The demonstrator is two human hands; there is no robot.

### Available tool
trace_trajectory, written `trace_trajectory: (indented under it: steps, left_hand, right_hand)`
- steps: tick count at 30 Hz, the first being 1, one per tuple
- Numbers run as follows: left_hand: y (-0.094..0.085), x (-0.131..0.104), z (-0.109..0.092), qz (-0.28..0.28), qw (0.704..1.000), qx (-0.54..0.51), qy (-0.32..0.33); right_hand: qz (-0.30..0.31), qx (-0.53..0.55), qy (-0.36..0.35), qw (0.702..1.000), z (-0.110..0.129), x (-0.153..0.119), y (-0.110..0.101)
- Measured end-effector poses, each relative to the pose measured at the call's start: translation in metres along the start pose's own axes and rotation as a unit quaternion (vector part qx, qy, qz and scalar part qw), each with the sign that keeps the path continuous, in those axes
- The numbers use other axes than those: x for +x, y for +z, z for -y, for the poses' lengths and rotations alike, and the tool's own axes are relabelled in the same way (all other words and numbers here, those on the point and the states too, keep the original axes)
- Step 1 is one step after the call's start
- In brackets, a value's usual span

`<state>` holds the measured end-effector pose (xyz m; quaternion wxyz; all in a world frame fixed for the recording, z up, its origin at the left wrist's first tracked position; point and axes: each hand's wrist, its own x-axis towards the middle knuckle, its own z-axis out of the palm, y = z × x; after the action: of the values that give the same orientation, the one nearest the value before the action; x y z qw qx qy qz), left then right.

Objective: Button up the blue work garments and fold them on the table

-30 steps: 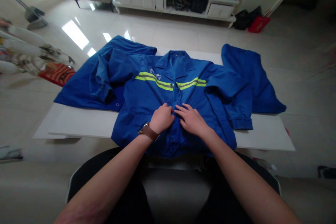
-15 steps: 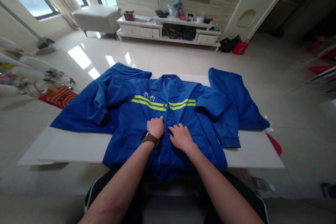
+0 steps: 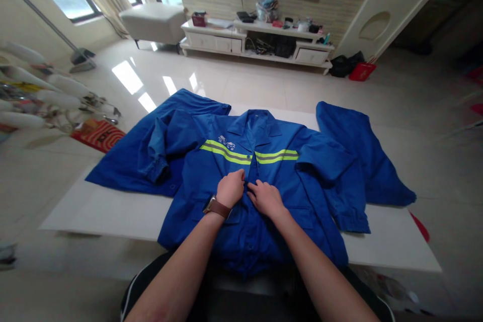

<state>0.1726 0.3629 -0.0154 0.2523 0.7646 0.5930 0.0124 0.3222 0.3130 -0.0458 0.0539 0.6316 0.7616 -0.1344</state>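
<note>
A blue work jacket (image 3: pixel 279 176) lies front up, collar away from me, with a yellow-and-grey reflective stripe across its chest and white lettering on the left side of the view. My left hand (image 3: pixel 231 188), with a watch on the wrist, is closed on the front placket just below the stripe. Close beside it, my right hand (image 3: pixel 266 197) pinches the placket's other edge from the right. The fingertips of both almost meet, and they hide the spot between them. A button shows on the placket above the hands and another lower down.
The jacket lies on a white table (image 3: pixel 124 211). More blue cloth is spread at left (image 3: pixel 124 161) and right (image 3: pixel 377 156). Beyond stand a white TV cabinet (image 3: pixel 211 43), a padded bench (image 3: pixel 154 22) and a red bag (image 3: pixel 362 71). White thread cones (image 3: pixel 60 99) stand at left.
My hands have come closer together on the placket, the left rolling inward and the right drawing its fingers in. The whole view has shifted, so the scene sits farther right.
</note>
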Motion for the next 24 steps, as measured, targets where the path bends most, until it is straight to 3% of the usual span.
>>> trace_trajectory:
  steps: [7, 12, 17, 20, 24]
  left_hand:
    - [-0.010, -0.004, -0.004, -0.027, 0.998, -0.064, -0.005]
    - [-0.012, -0.009, -0.005, -0.081, 0.989, -0.120, 0.013]
    - [-0.012, -0.015, -0.005, -0.111, 0.973, -0.200, 0.033]
    - [-0.011, -0.021, -0.005, -0.126, 0.966, -0.220, 0.050]
    - [-0.010, -0.026, -0.005, -0.137, 0.959, -0.237, 0.074]
  right_hand:
    - [-0.099, 0.104, 0.055, 0.988, -0.011, 0.007, -0.009]
    - [-0.195, 0.265, 0.104, 0.939, -0.022, -0.002, -0.020]
    - [-0.247, 0.214, 0.181, 0.928, -0.028, -0.028, -0.036]
    - [-0.315, 0.178, 0.164, 0.918, -0.035, -0.041, -0.043]
    - [-0.334, 0.349, 0.144, 0.864, -0.047, -0.045, -0.040]
